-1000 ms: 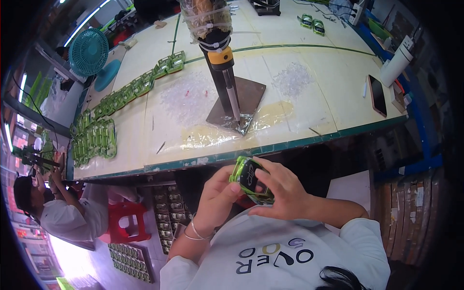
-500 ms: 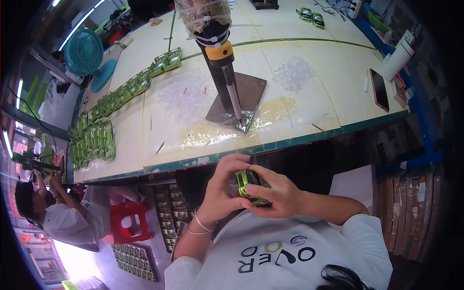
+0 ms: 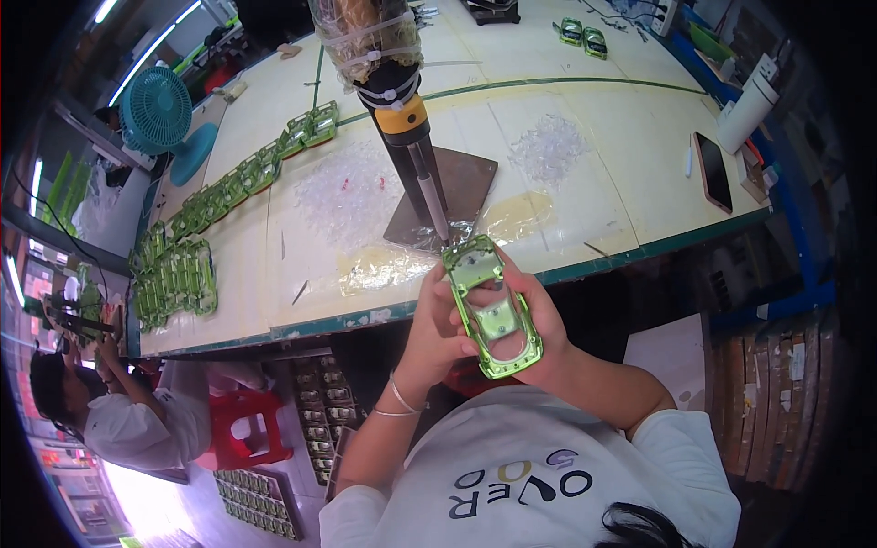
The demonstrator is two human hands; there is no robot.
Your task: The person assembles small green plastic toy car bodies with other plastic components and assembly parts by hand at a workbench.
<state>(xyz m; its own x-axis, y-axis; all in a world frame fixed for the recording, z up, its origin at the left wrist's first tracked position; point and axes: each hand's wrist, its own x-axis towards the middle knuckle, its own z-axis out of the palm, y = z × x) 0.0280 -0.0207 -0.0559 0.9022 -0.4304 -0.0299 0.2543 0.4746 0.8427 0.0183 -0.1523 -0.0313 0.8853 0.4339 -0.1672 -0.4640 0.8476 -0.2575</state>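
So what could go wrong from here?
The far end of the green car shell looks near the tip of the upright tool; a careless move might scratch it, though I can't tell whether they touch. Only the left hand and right hand seem to support the shell, so a loosened grip could drop it.

The car shell (image 3: 498, 320) is shiny green; the fan (image 3: 157, 108) teal; the stool (image 3: 272, 420) red; the table (image 3: 653, 173) cream with green edging (image 3: 658, 243).
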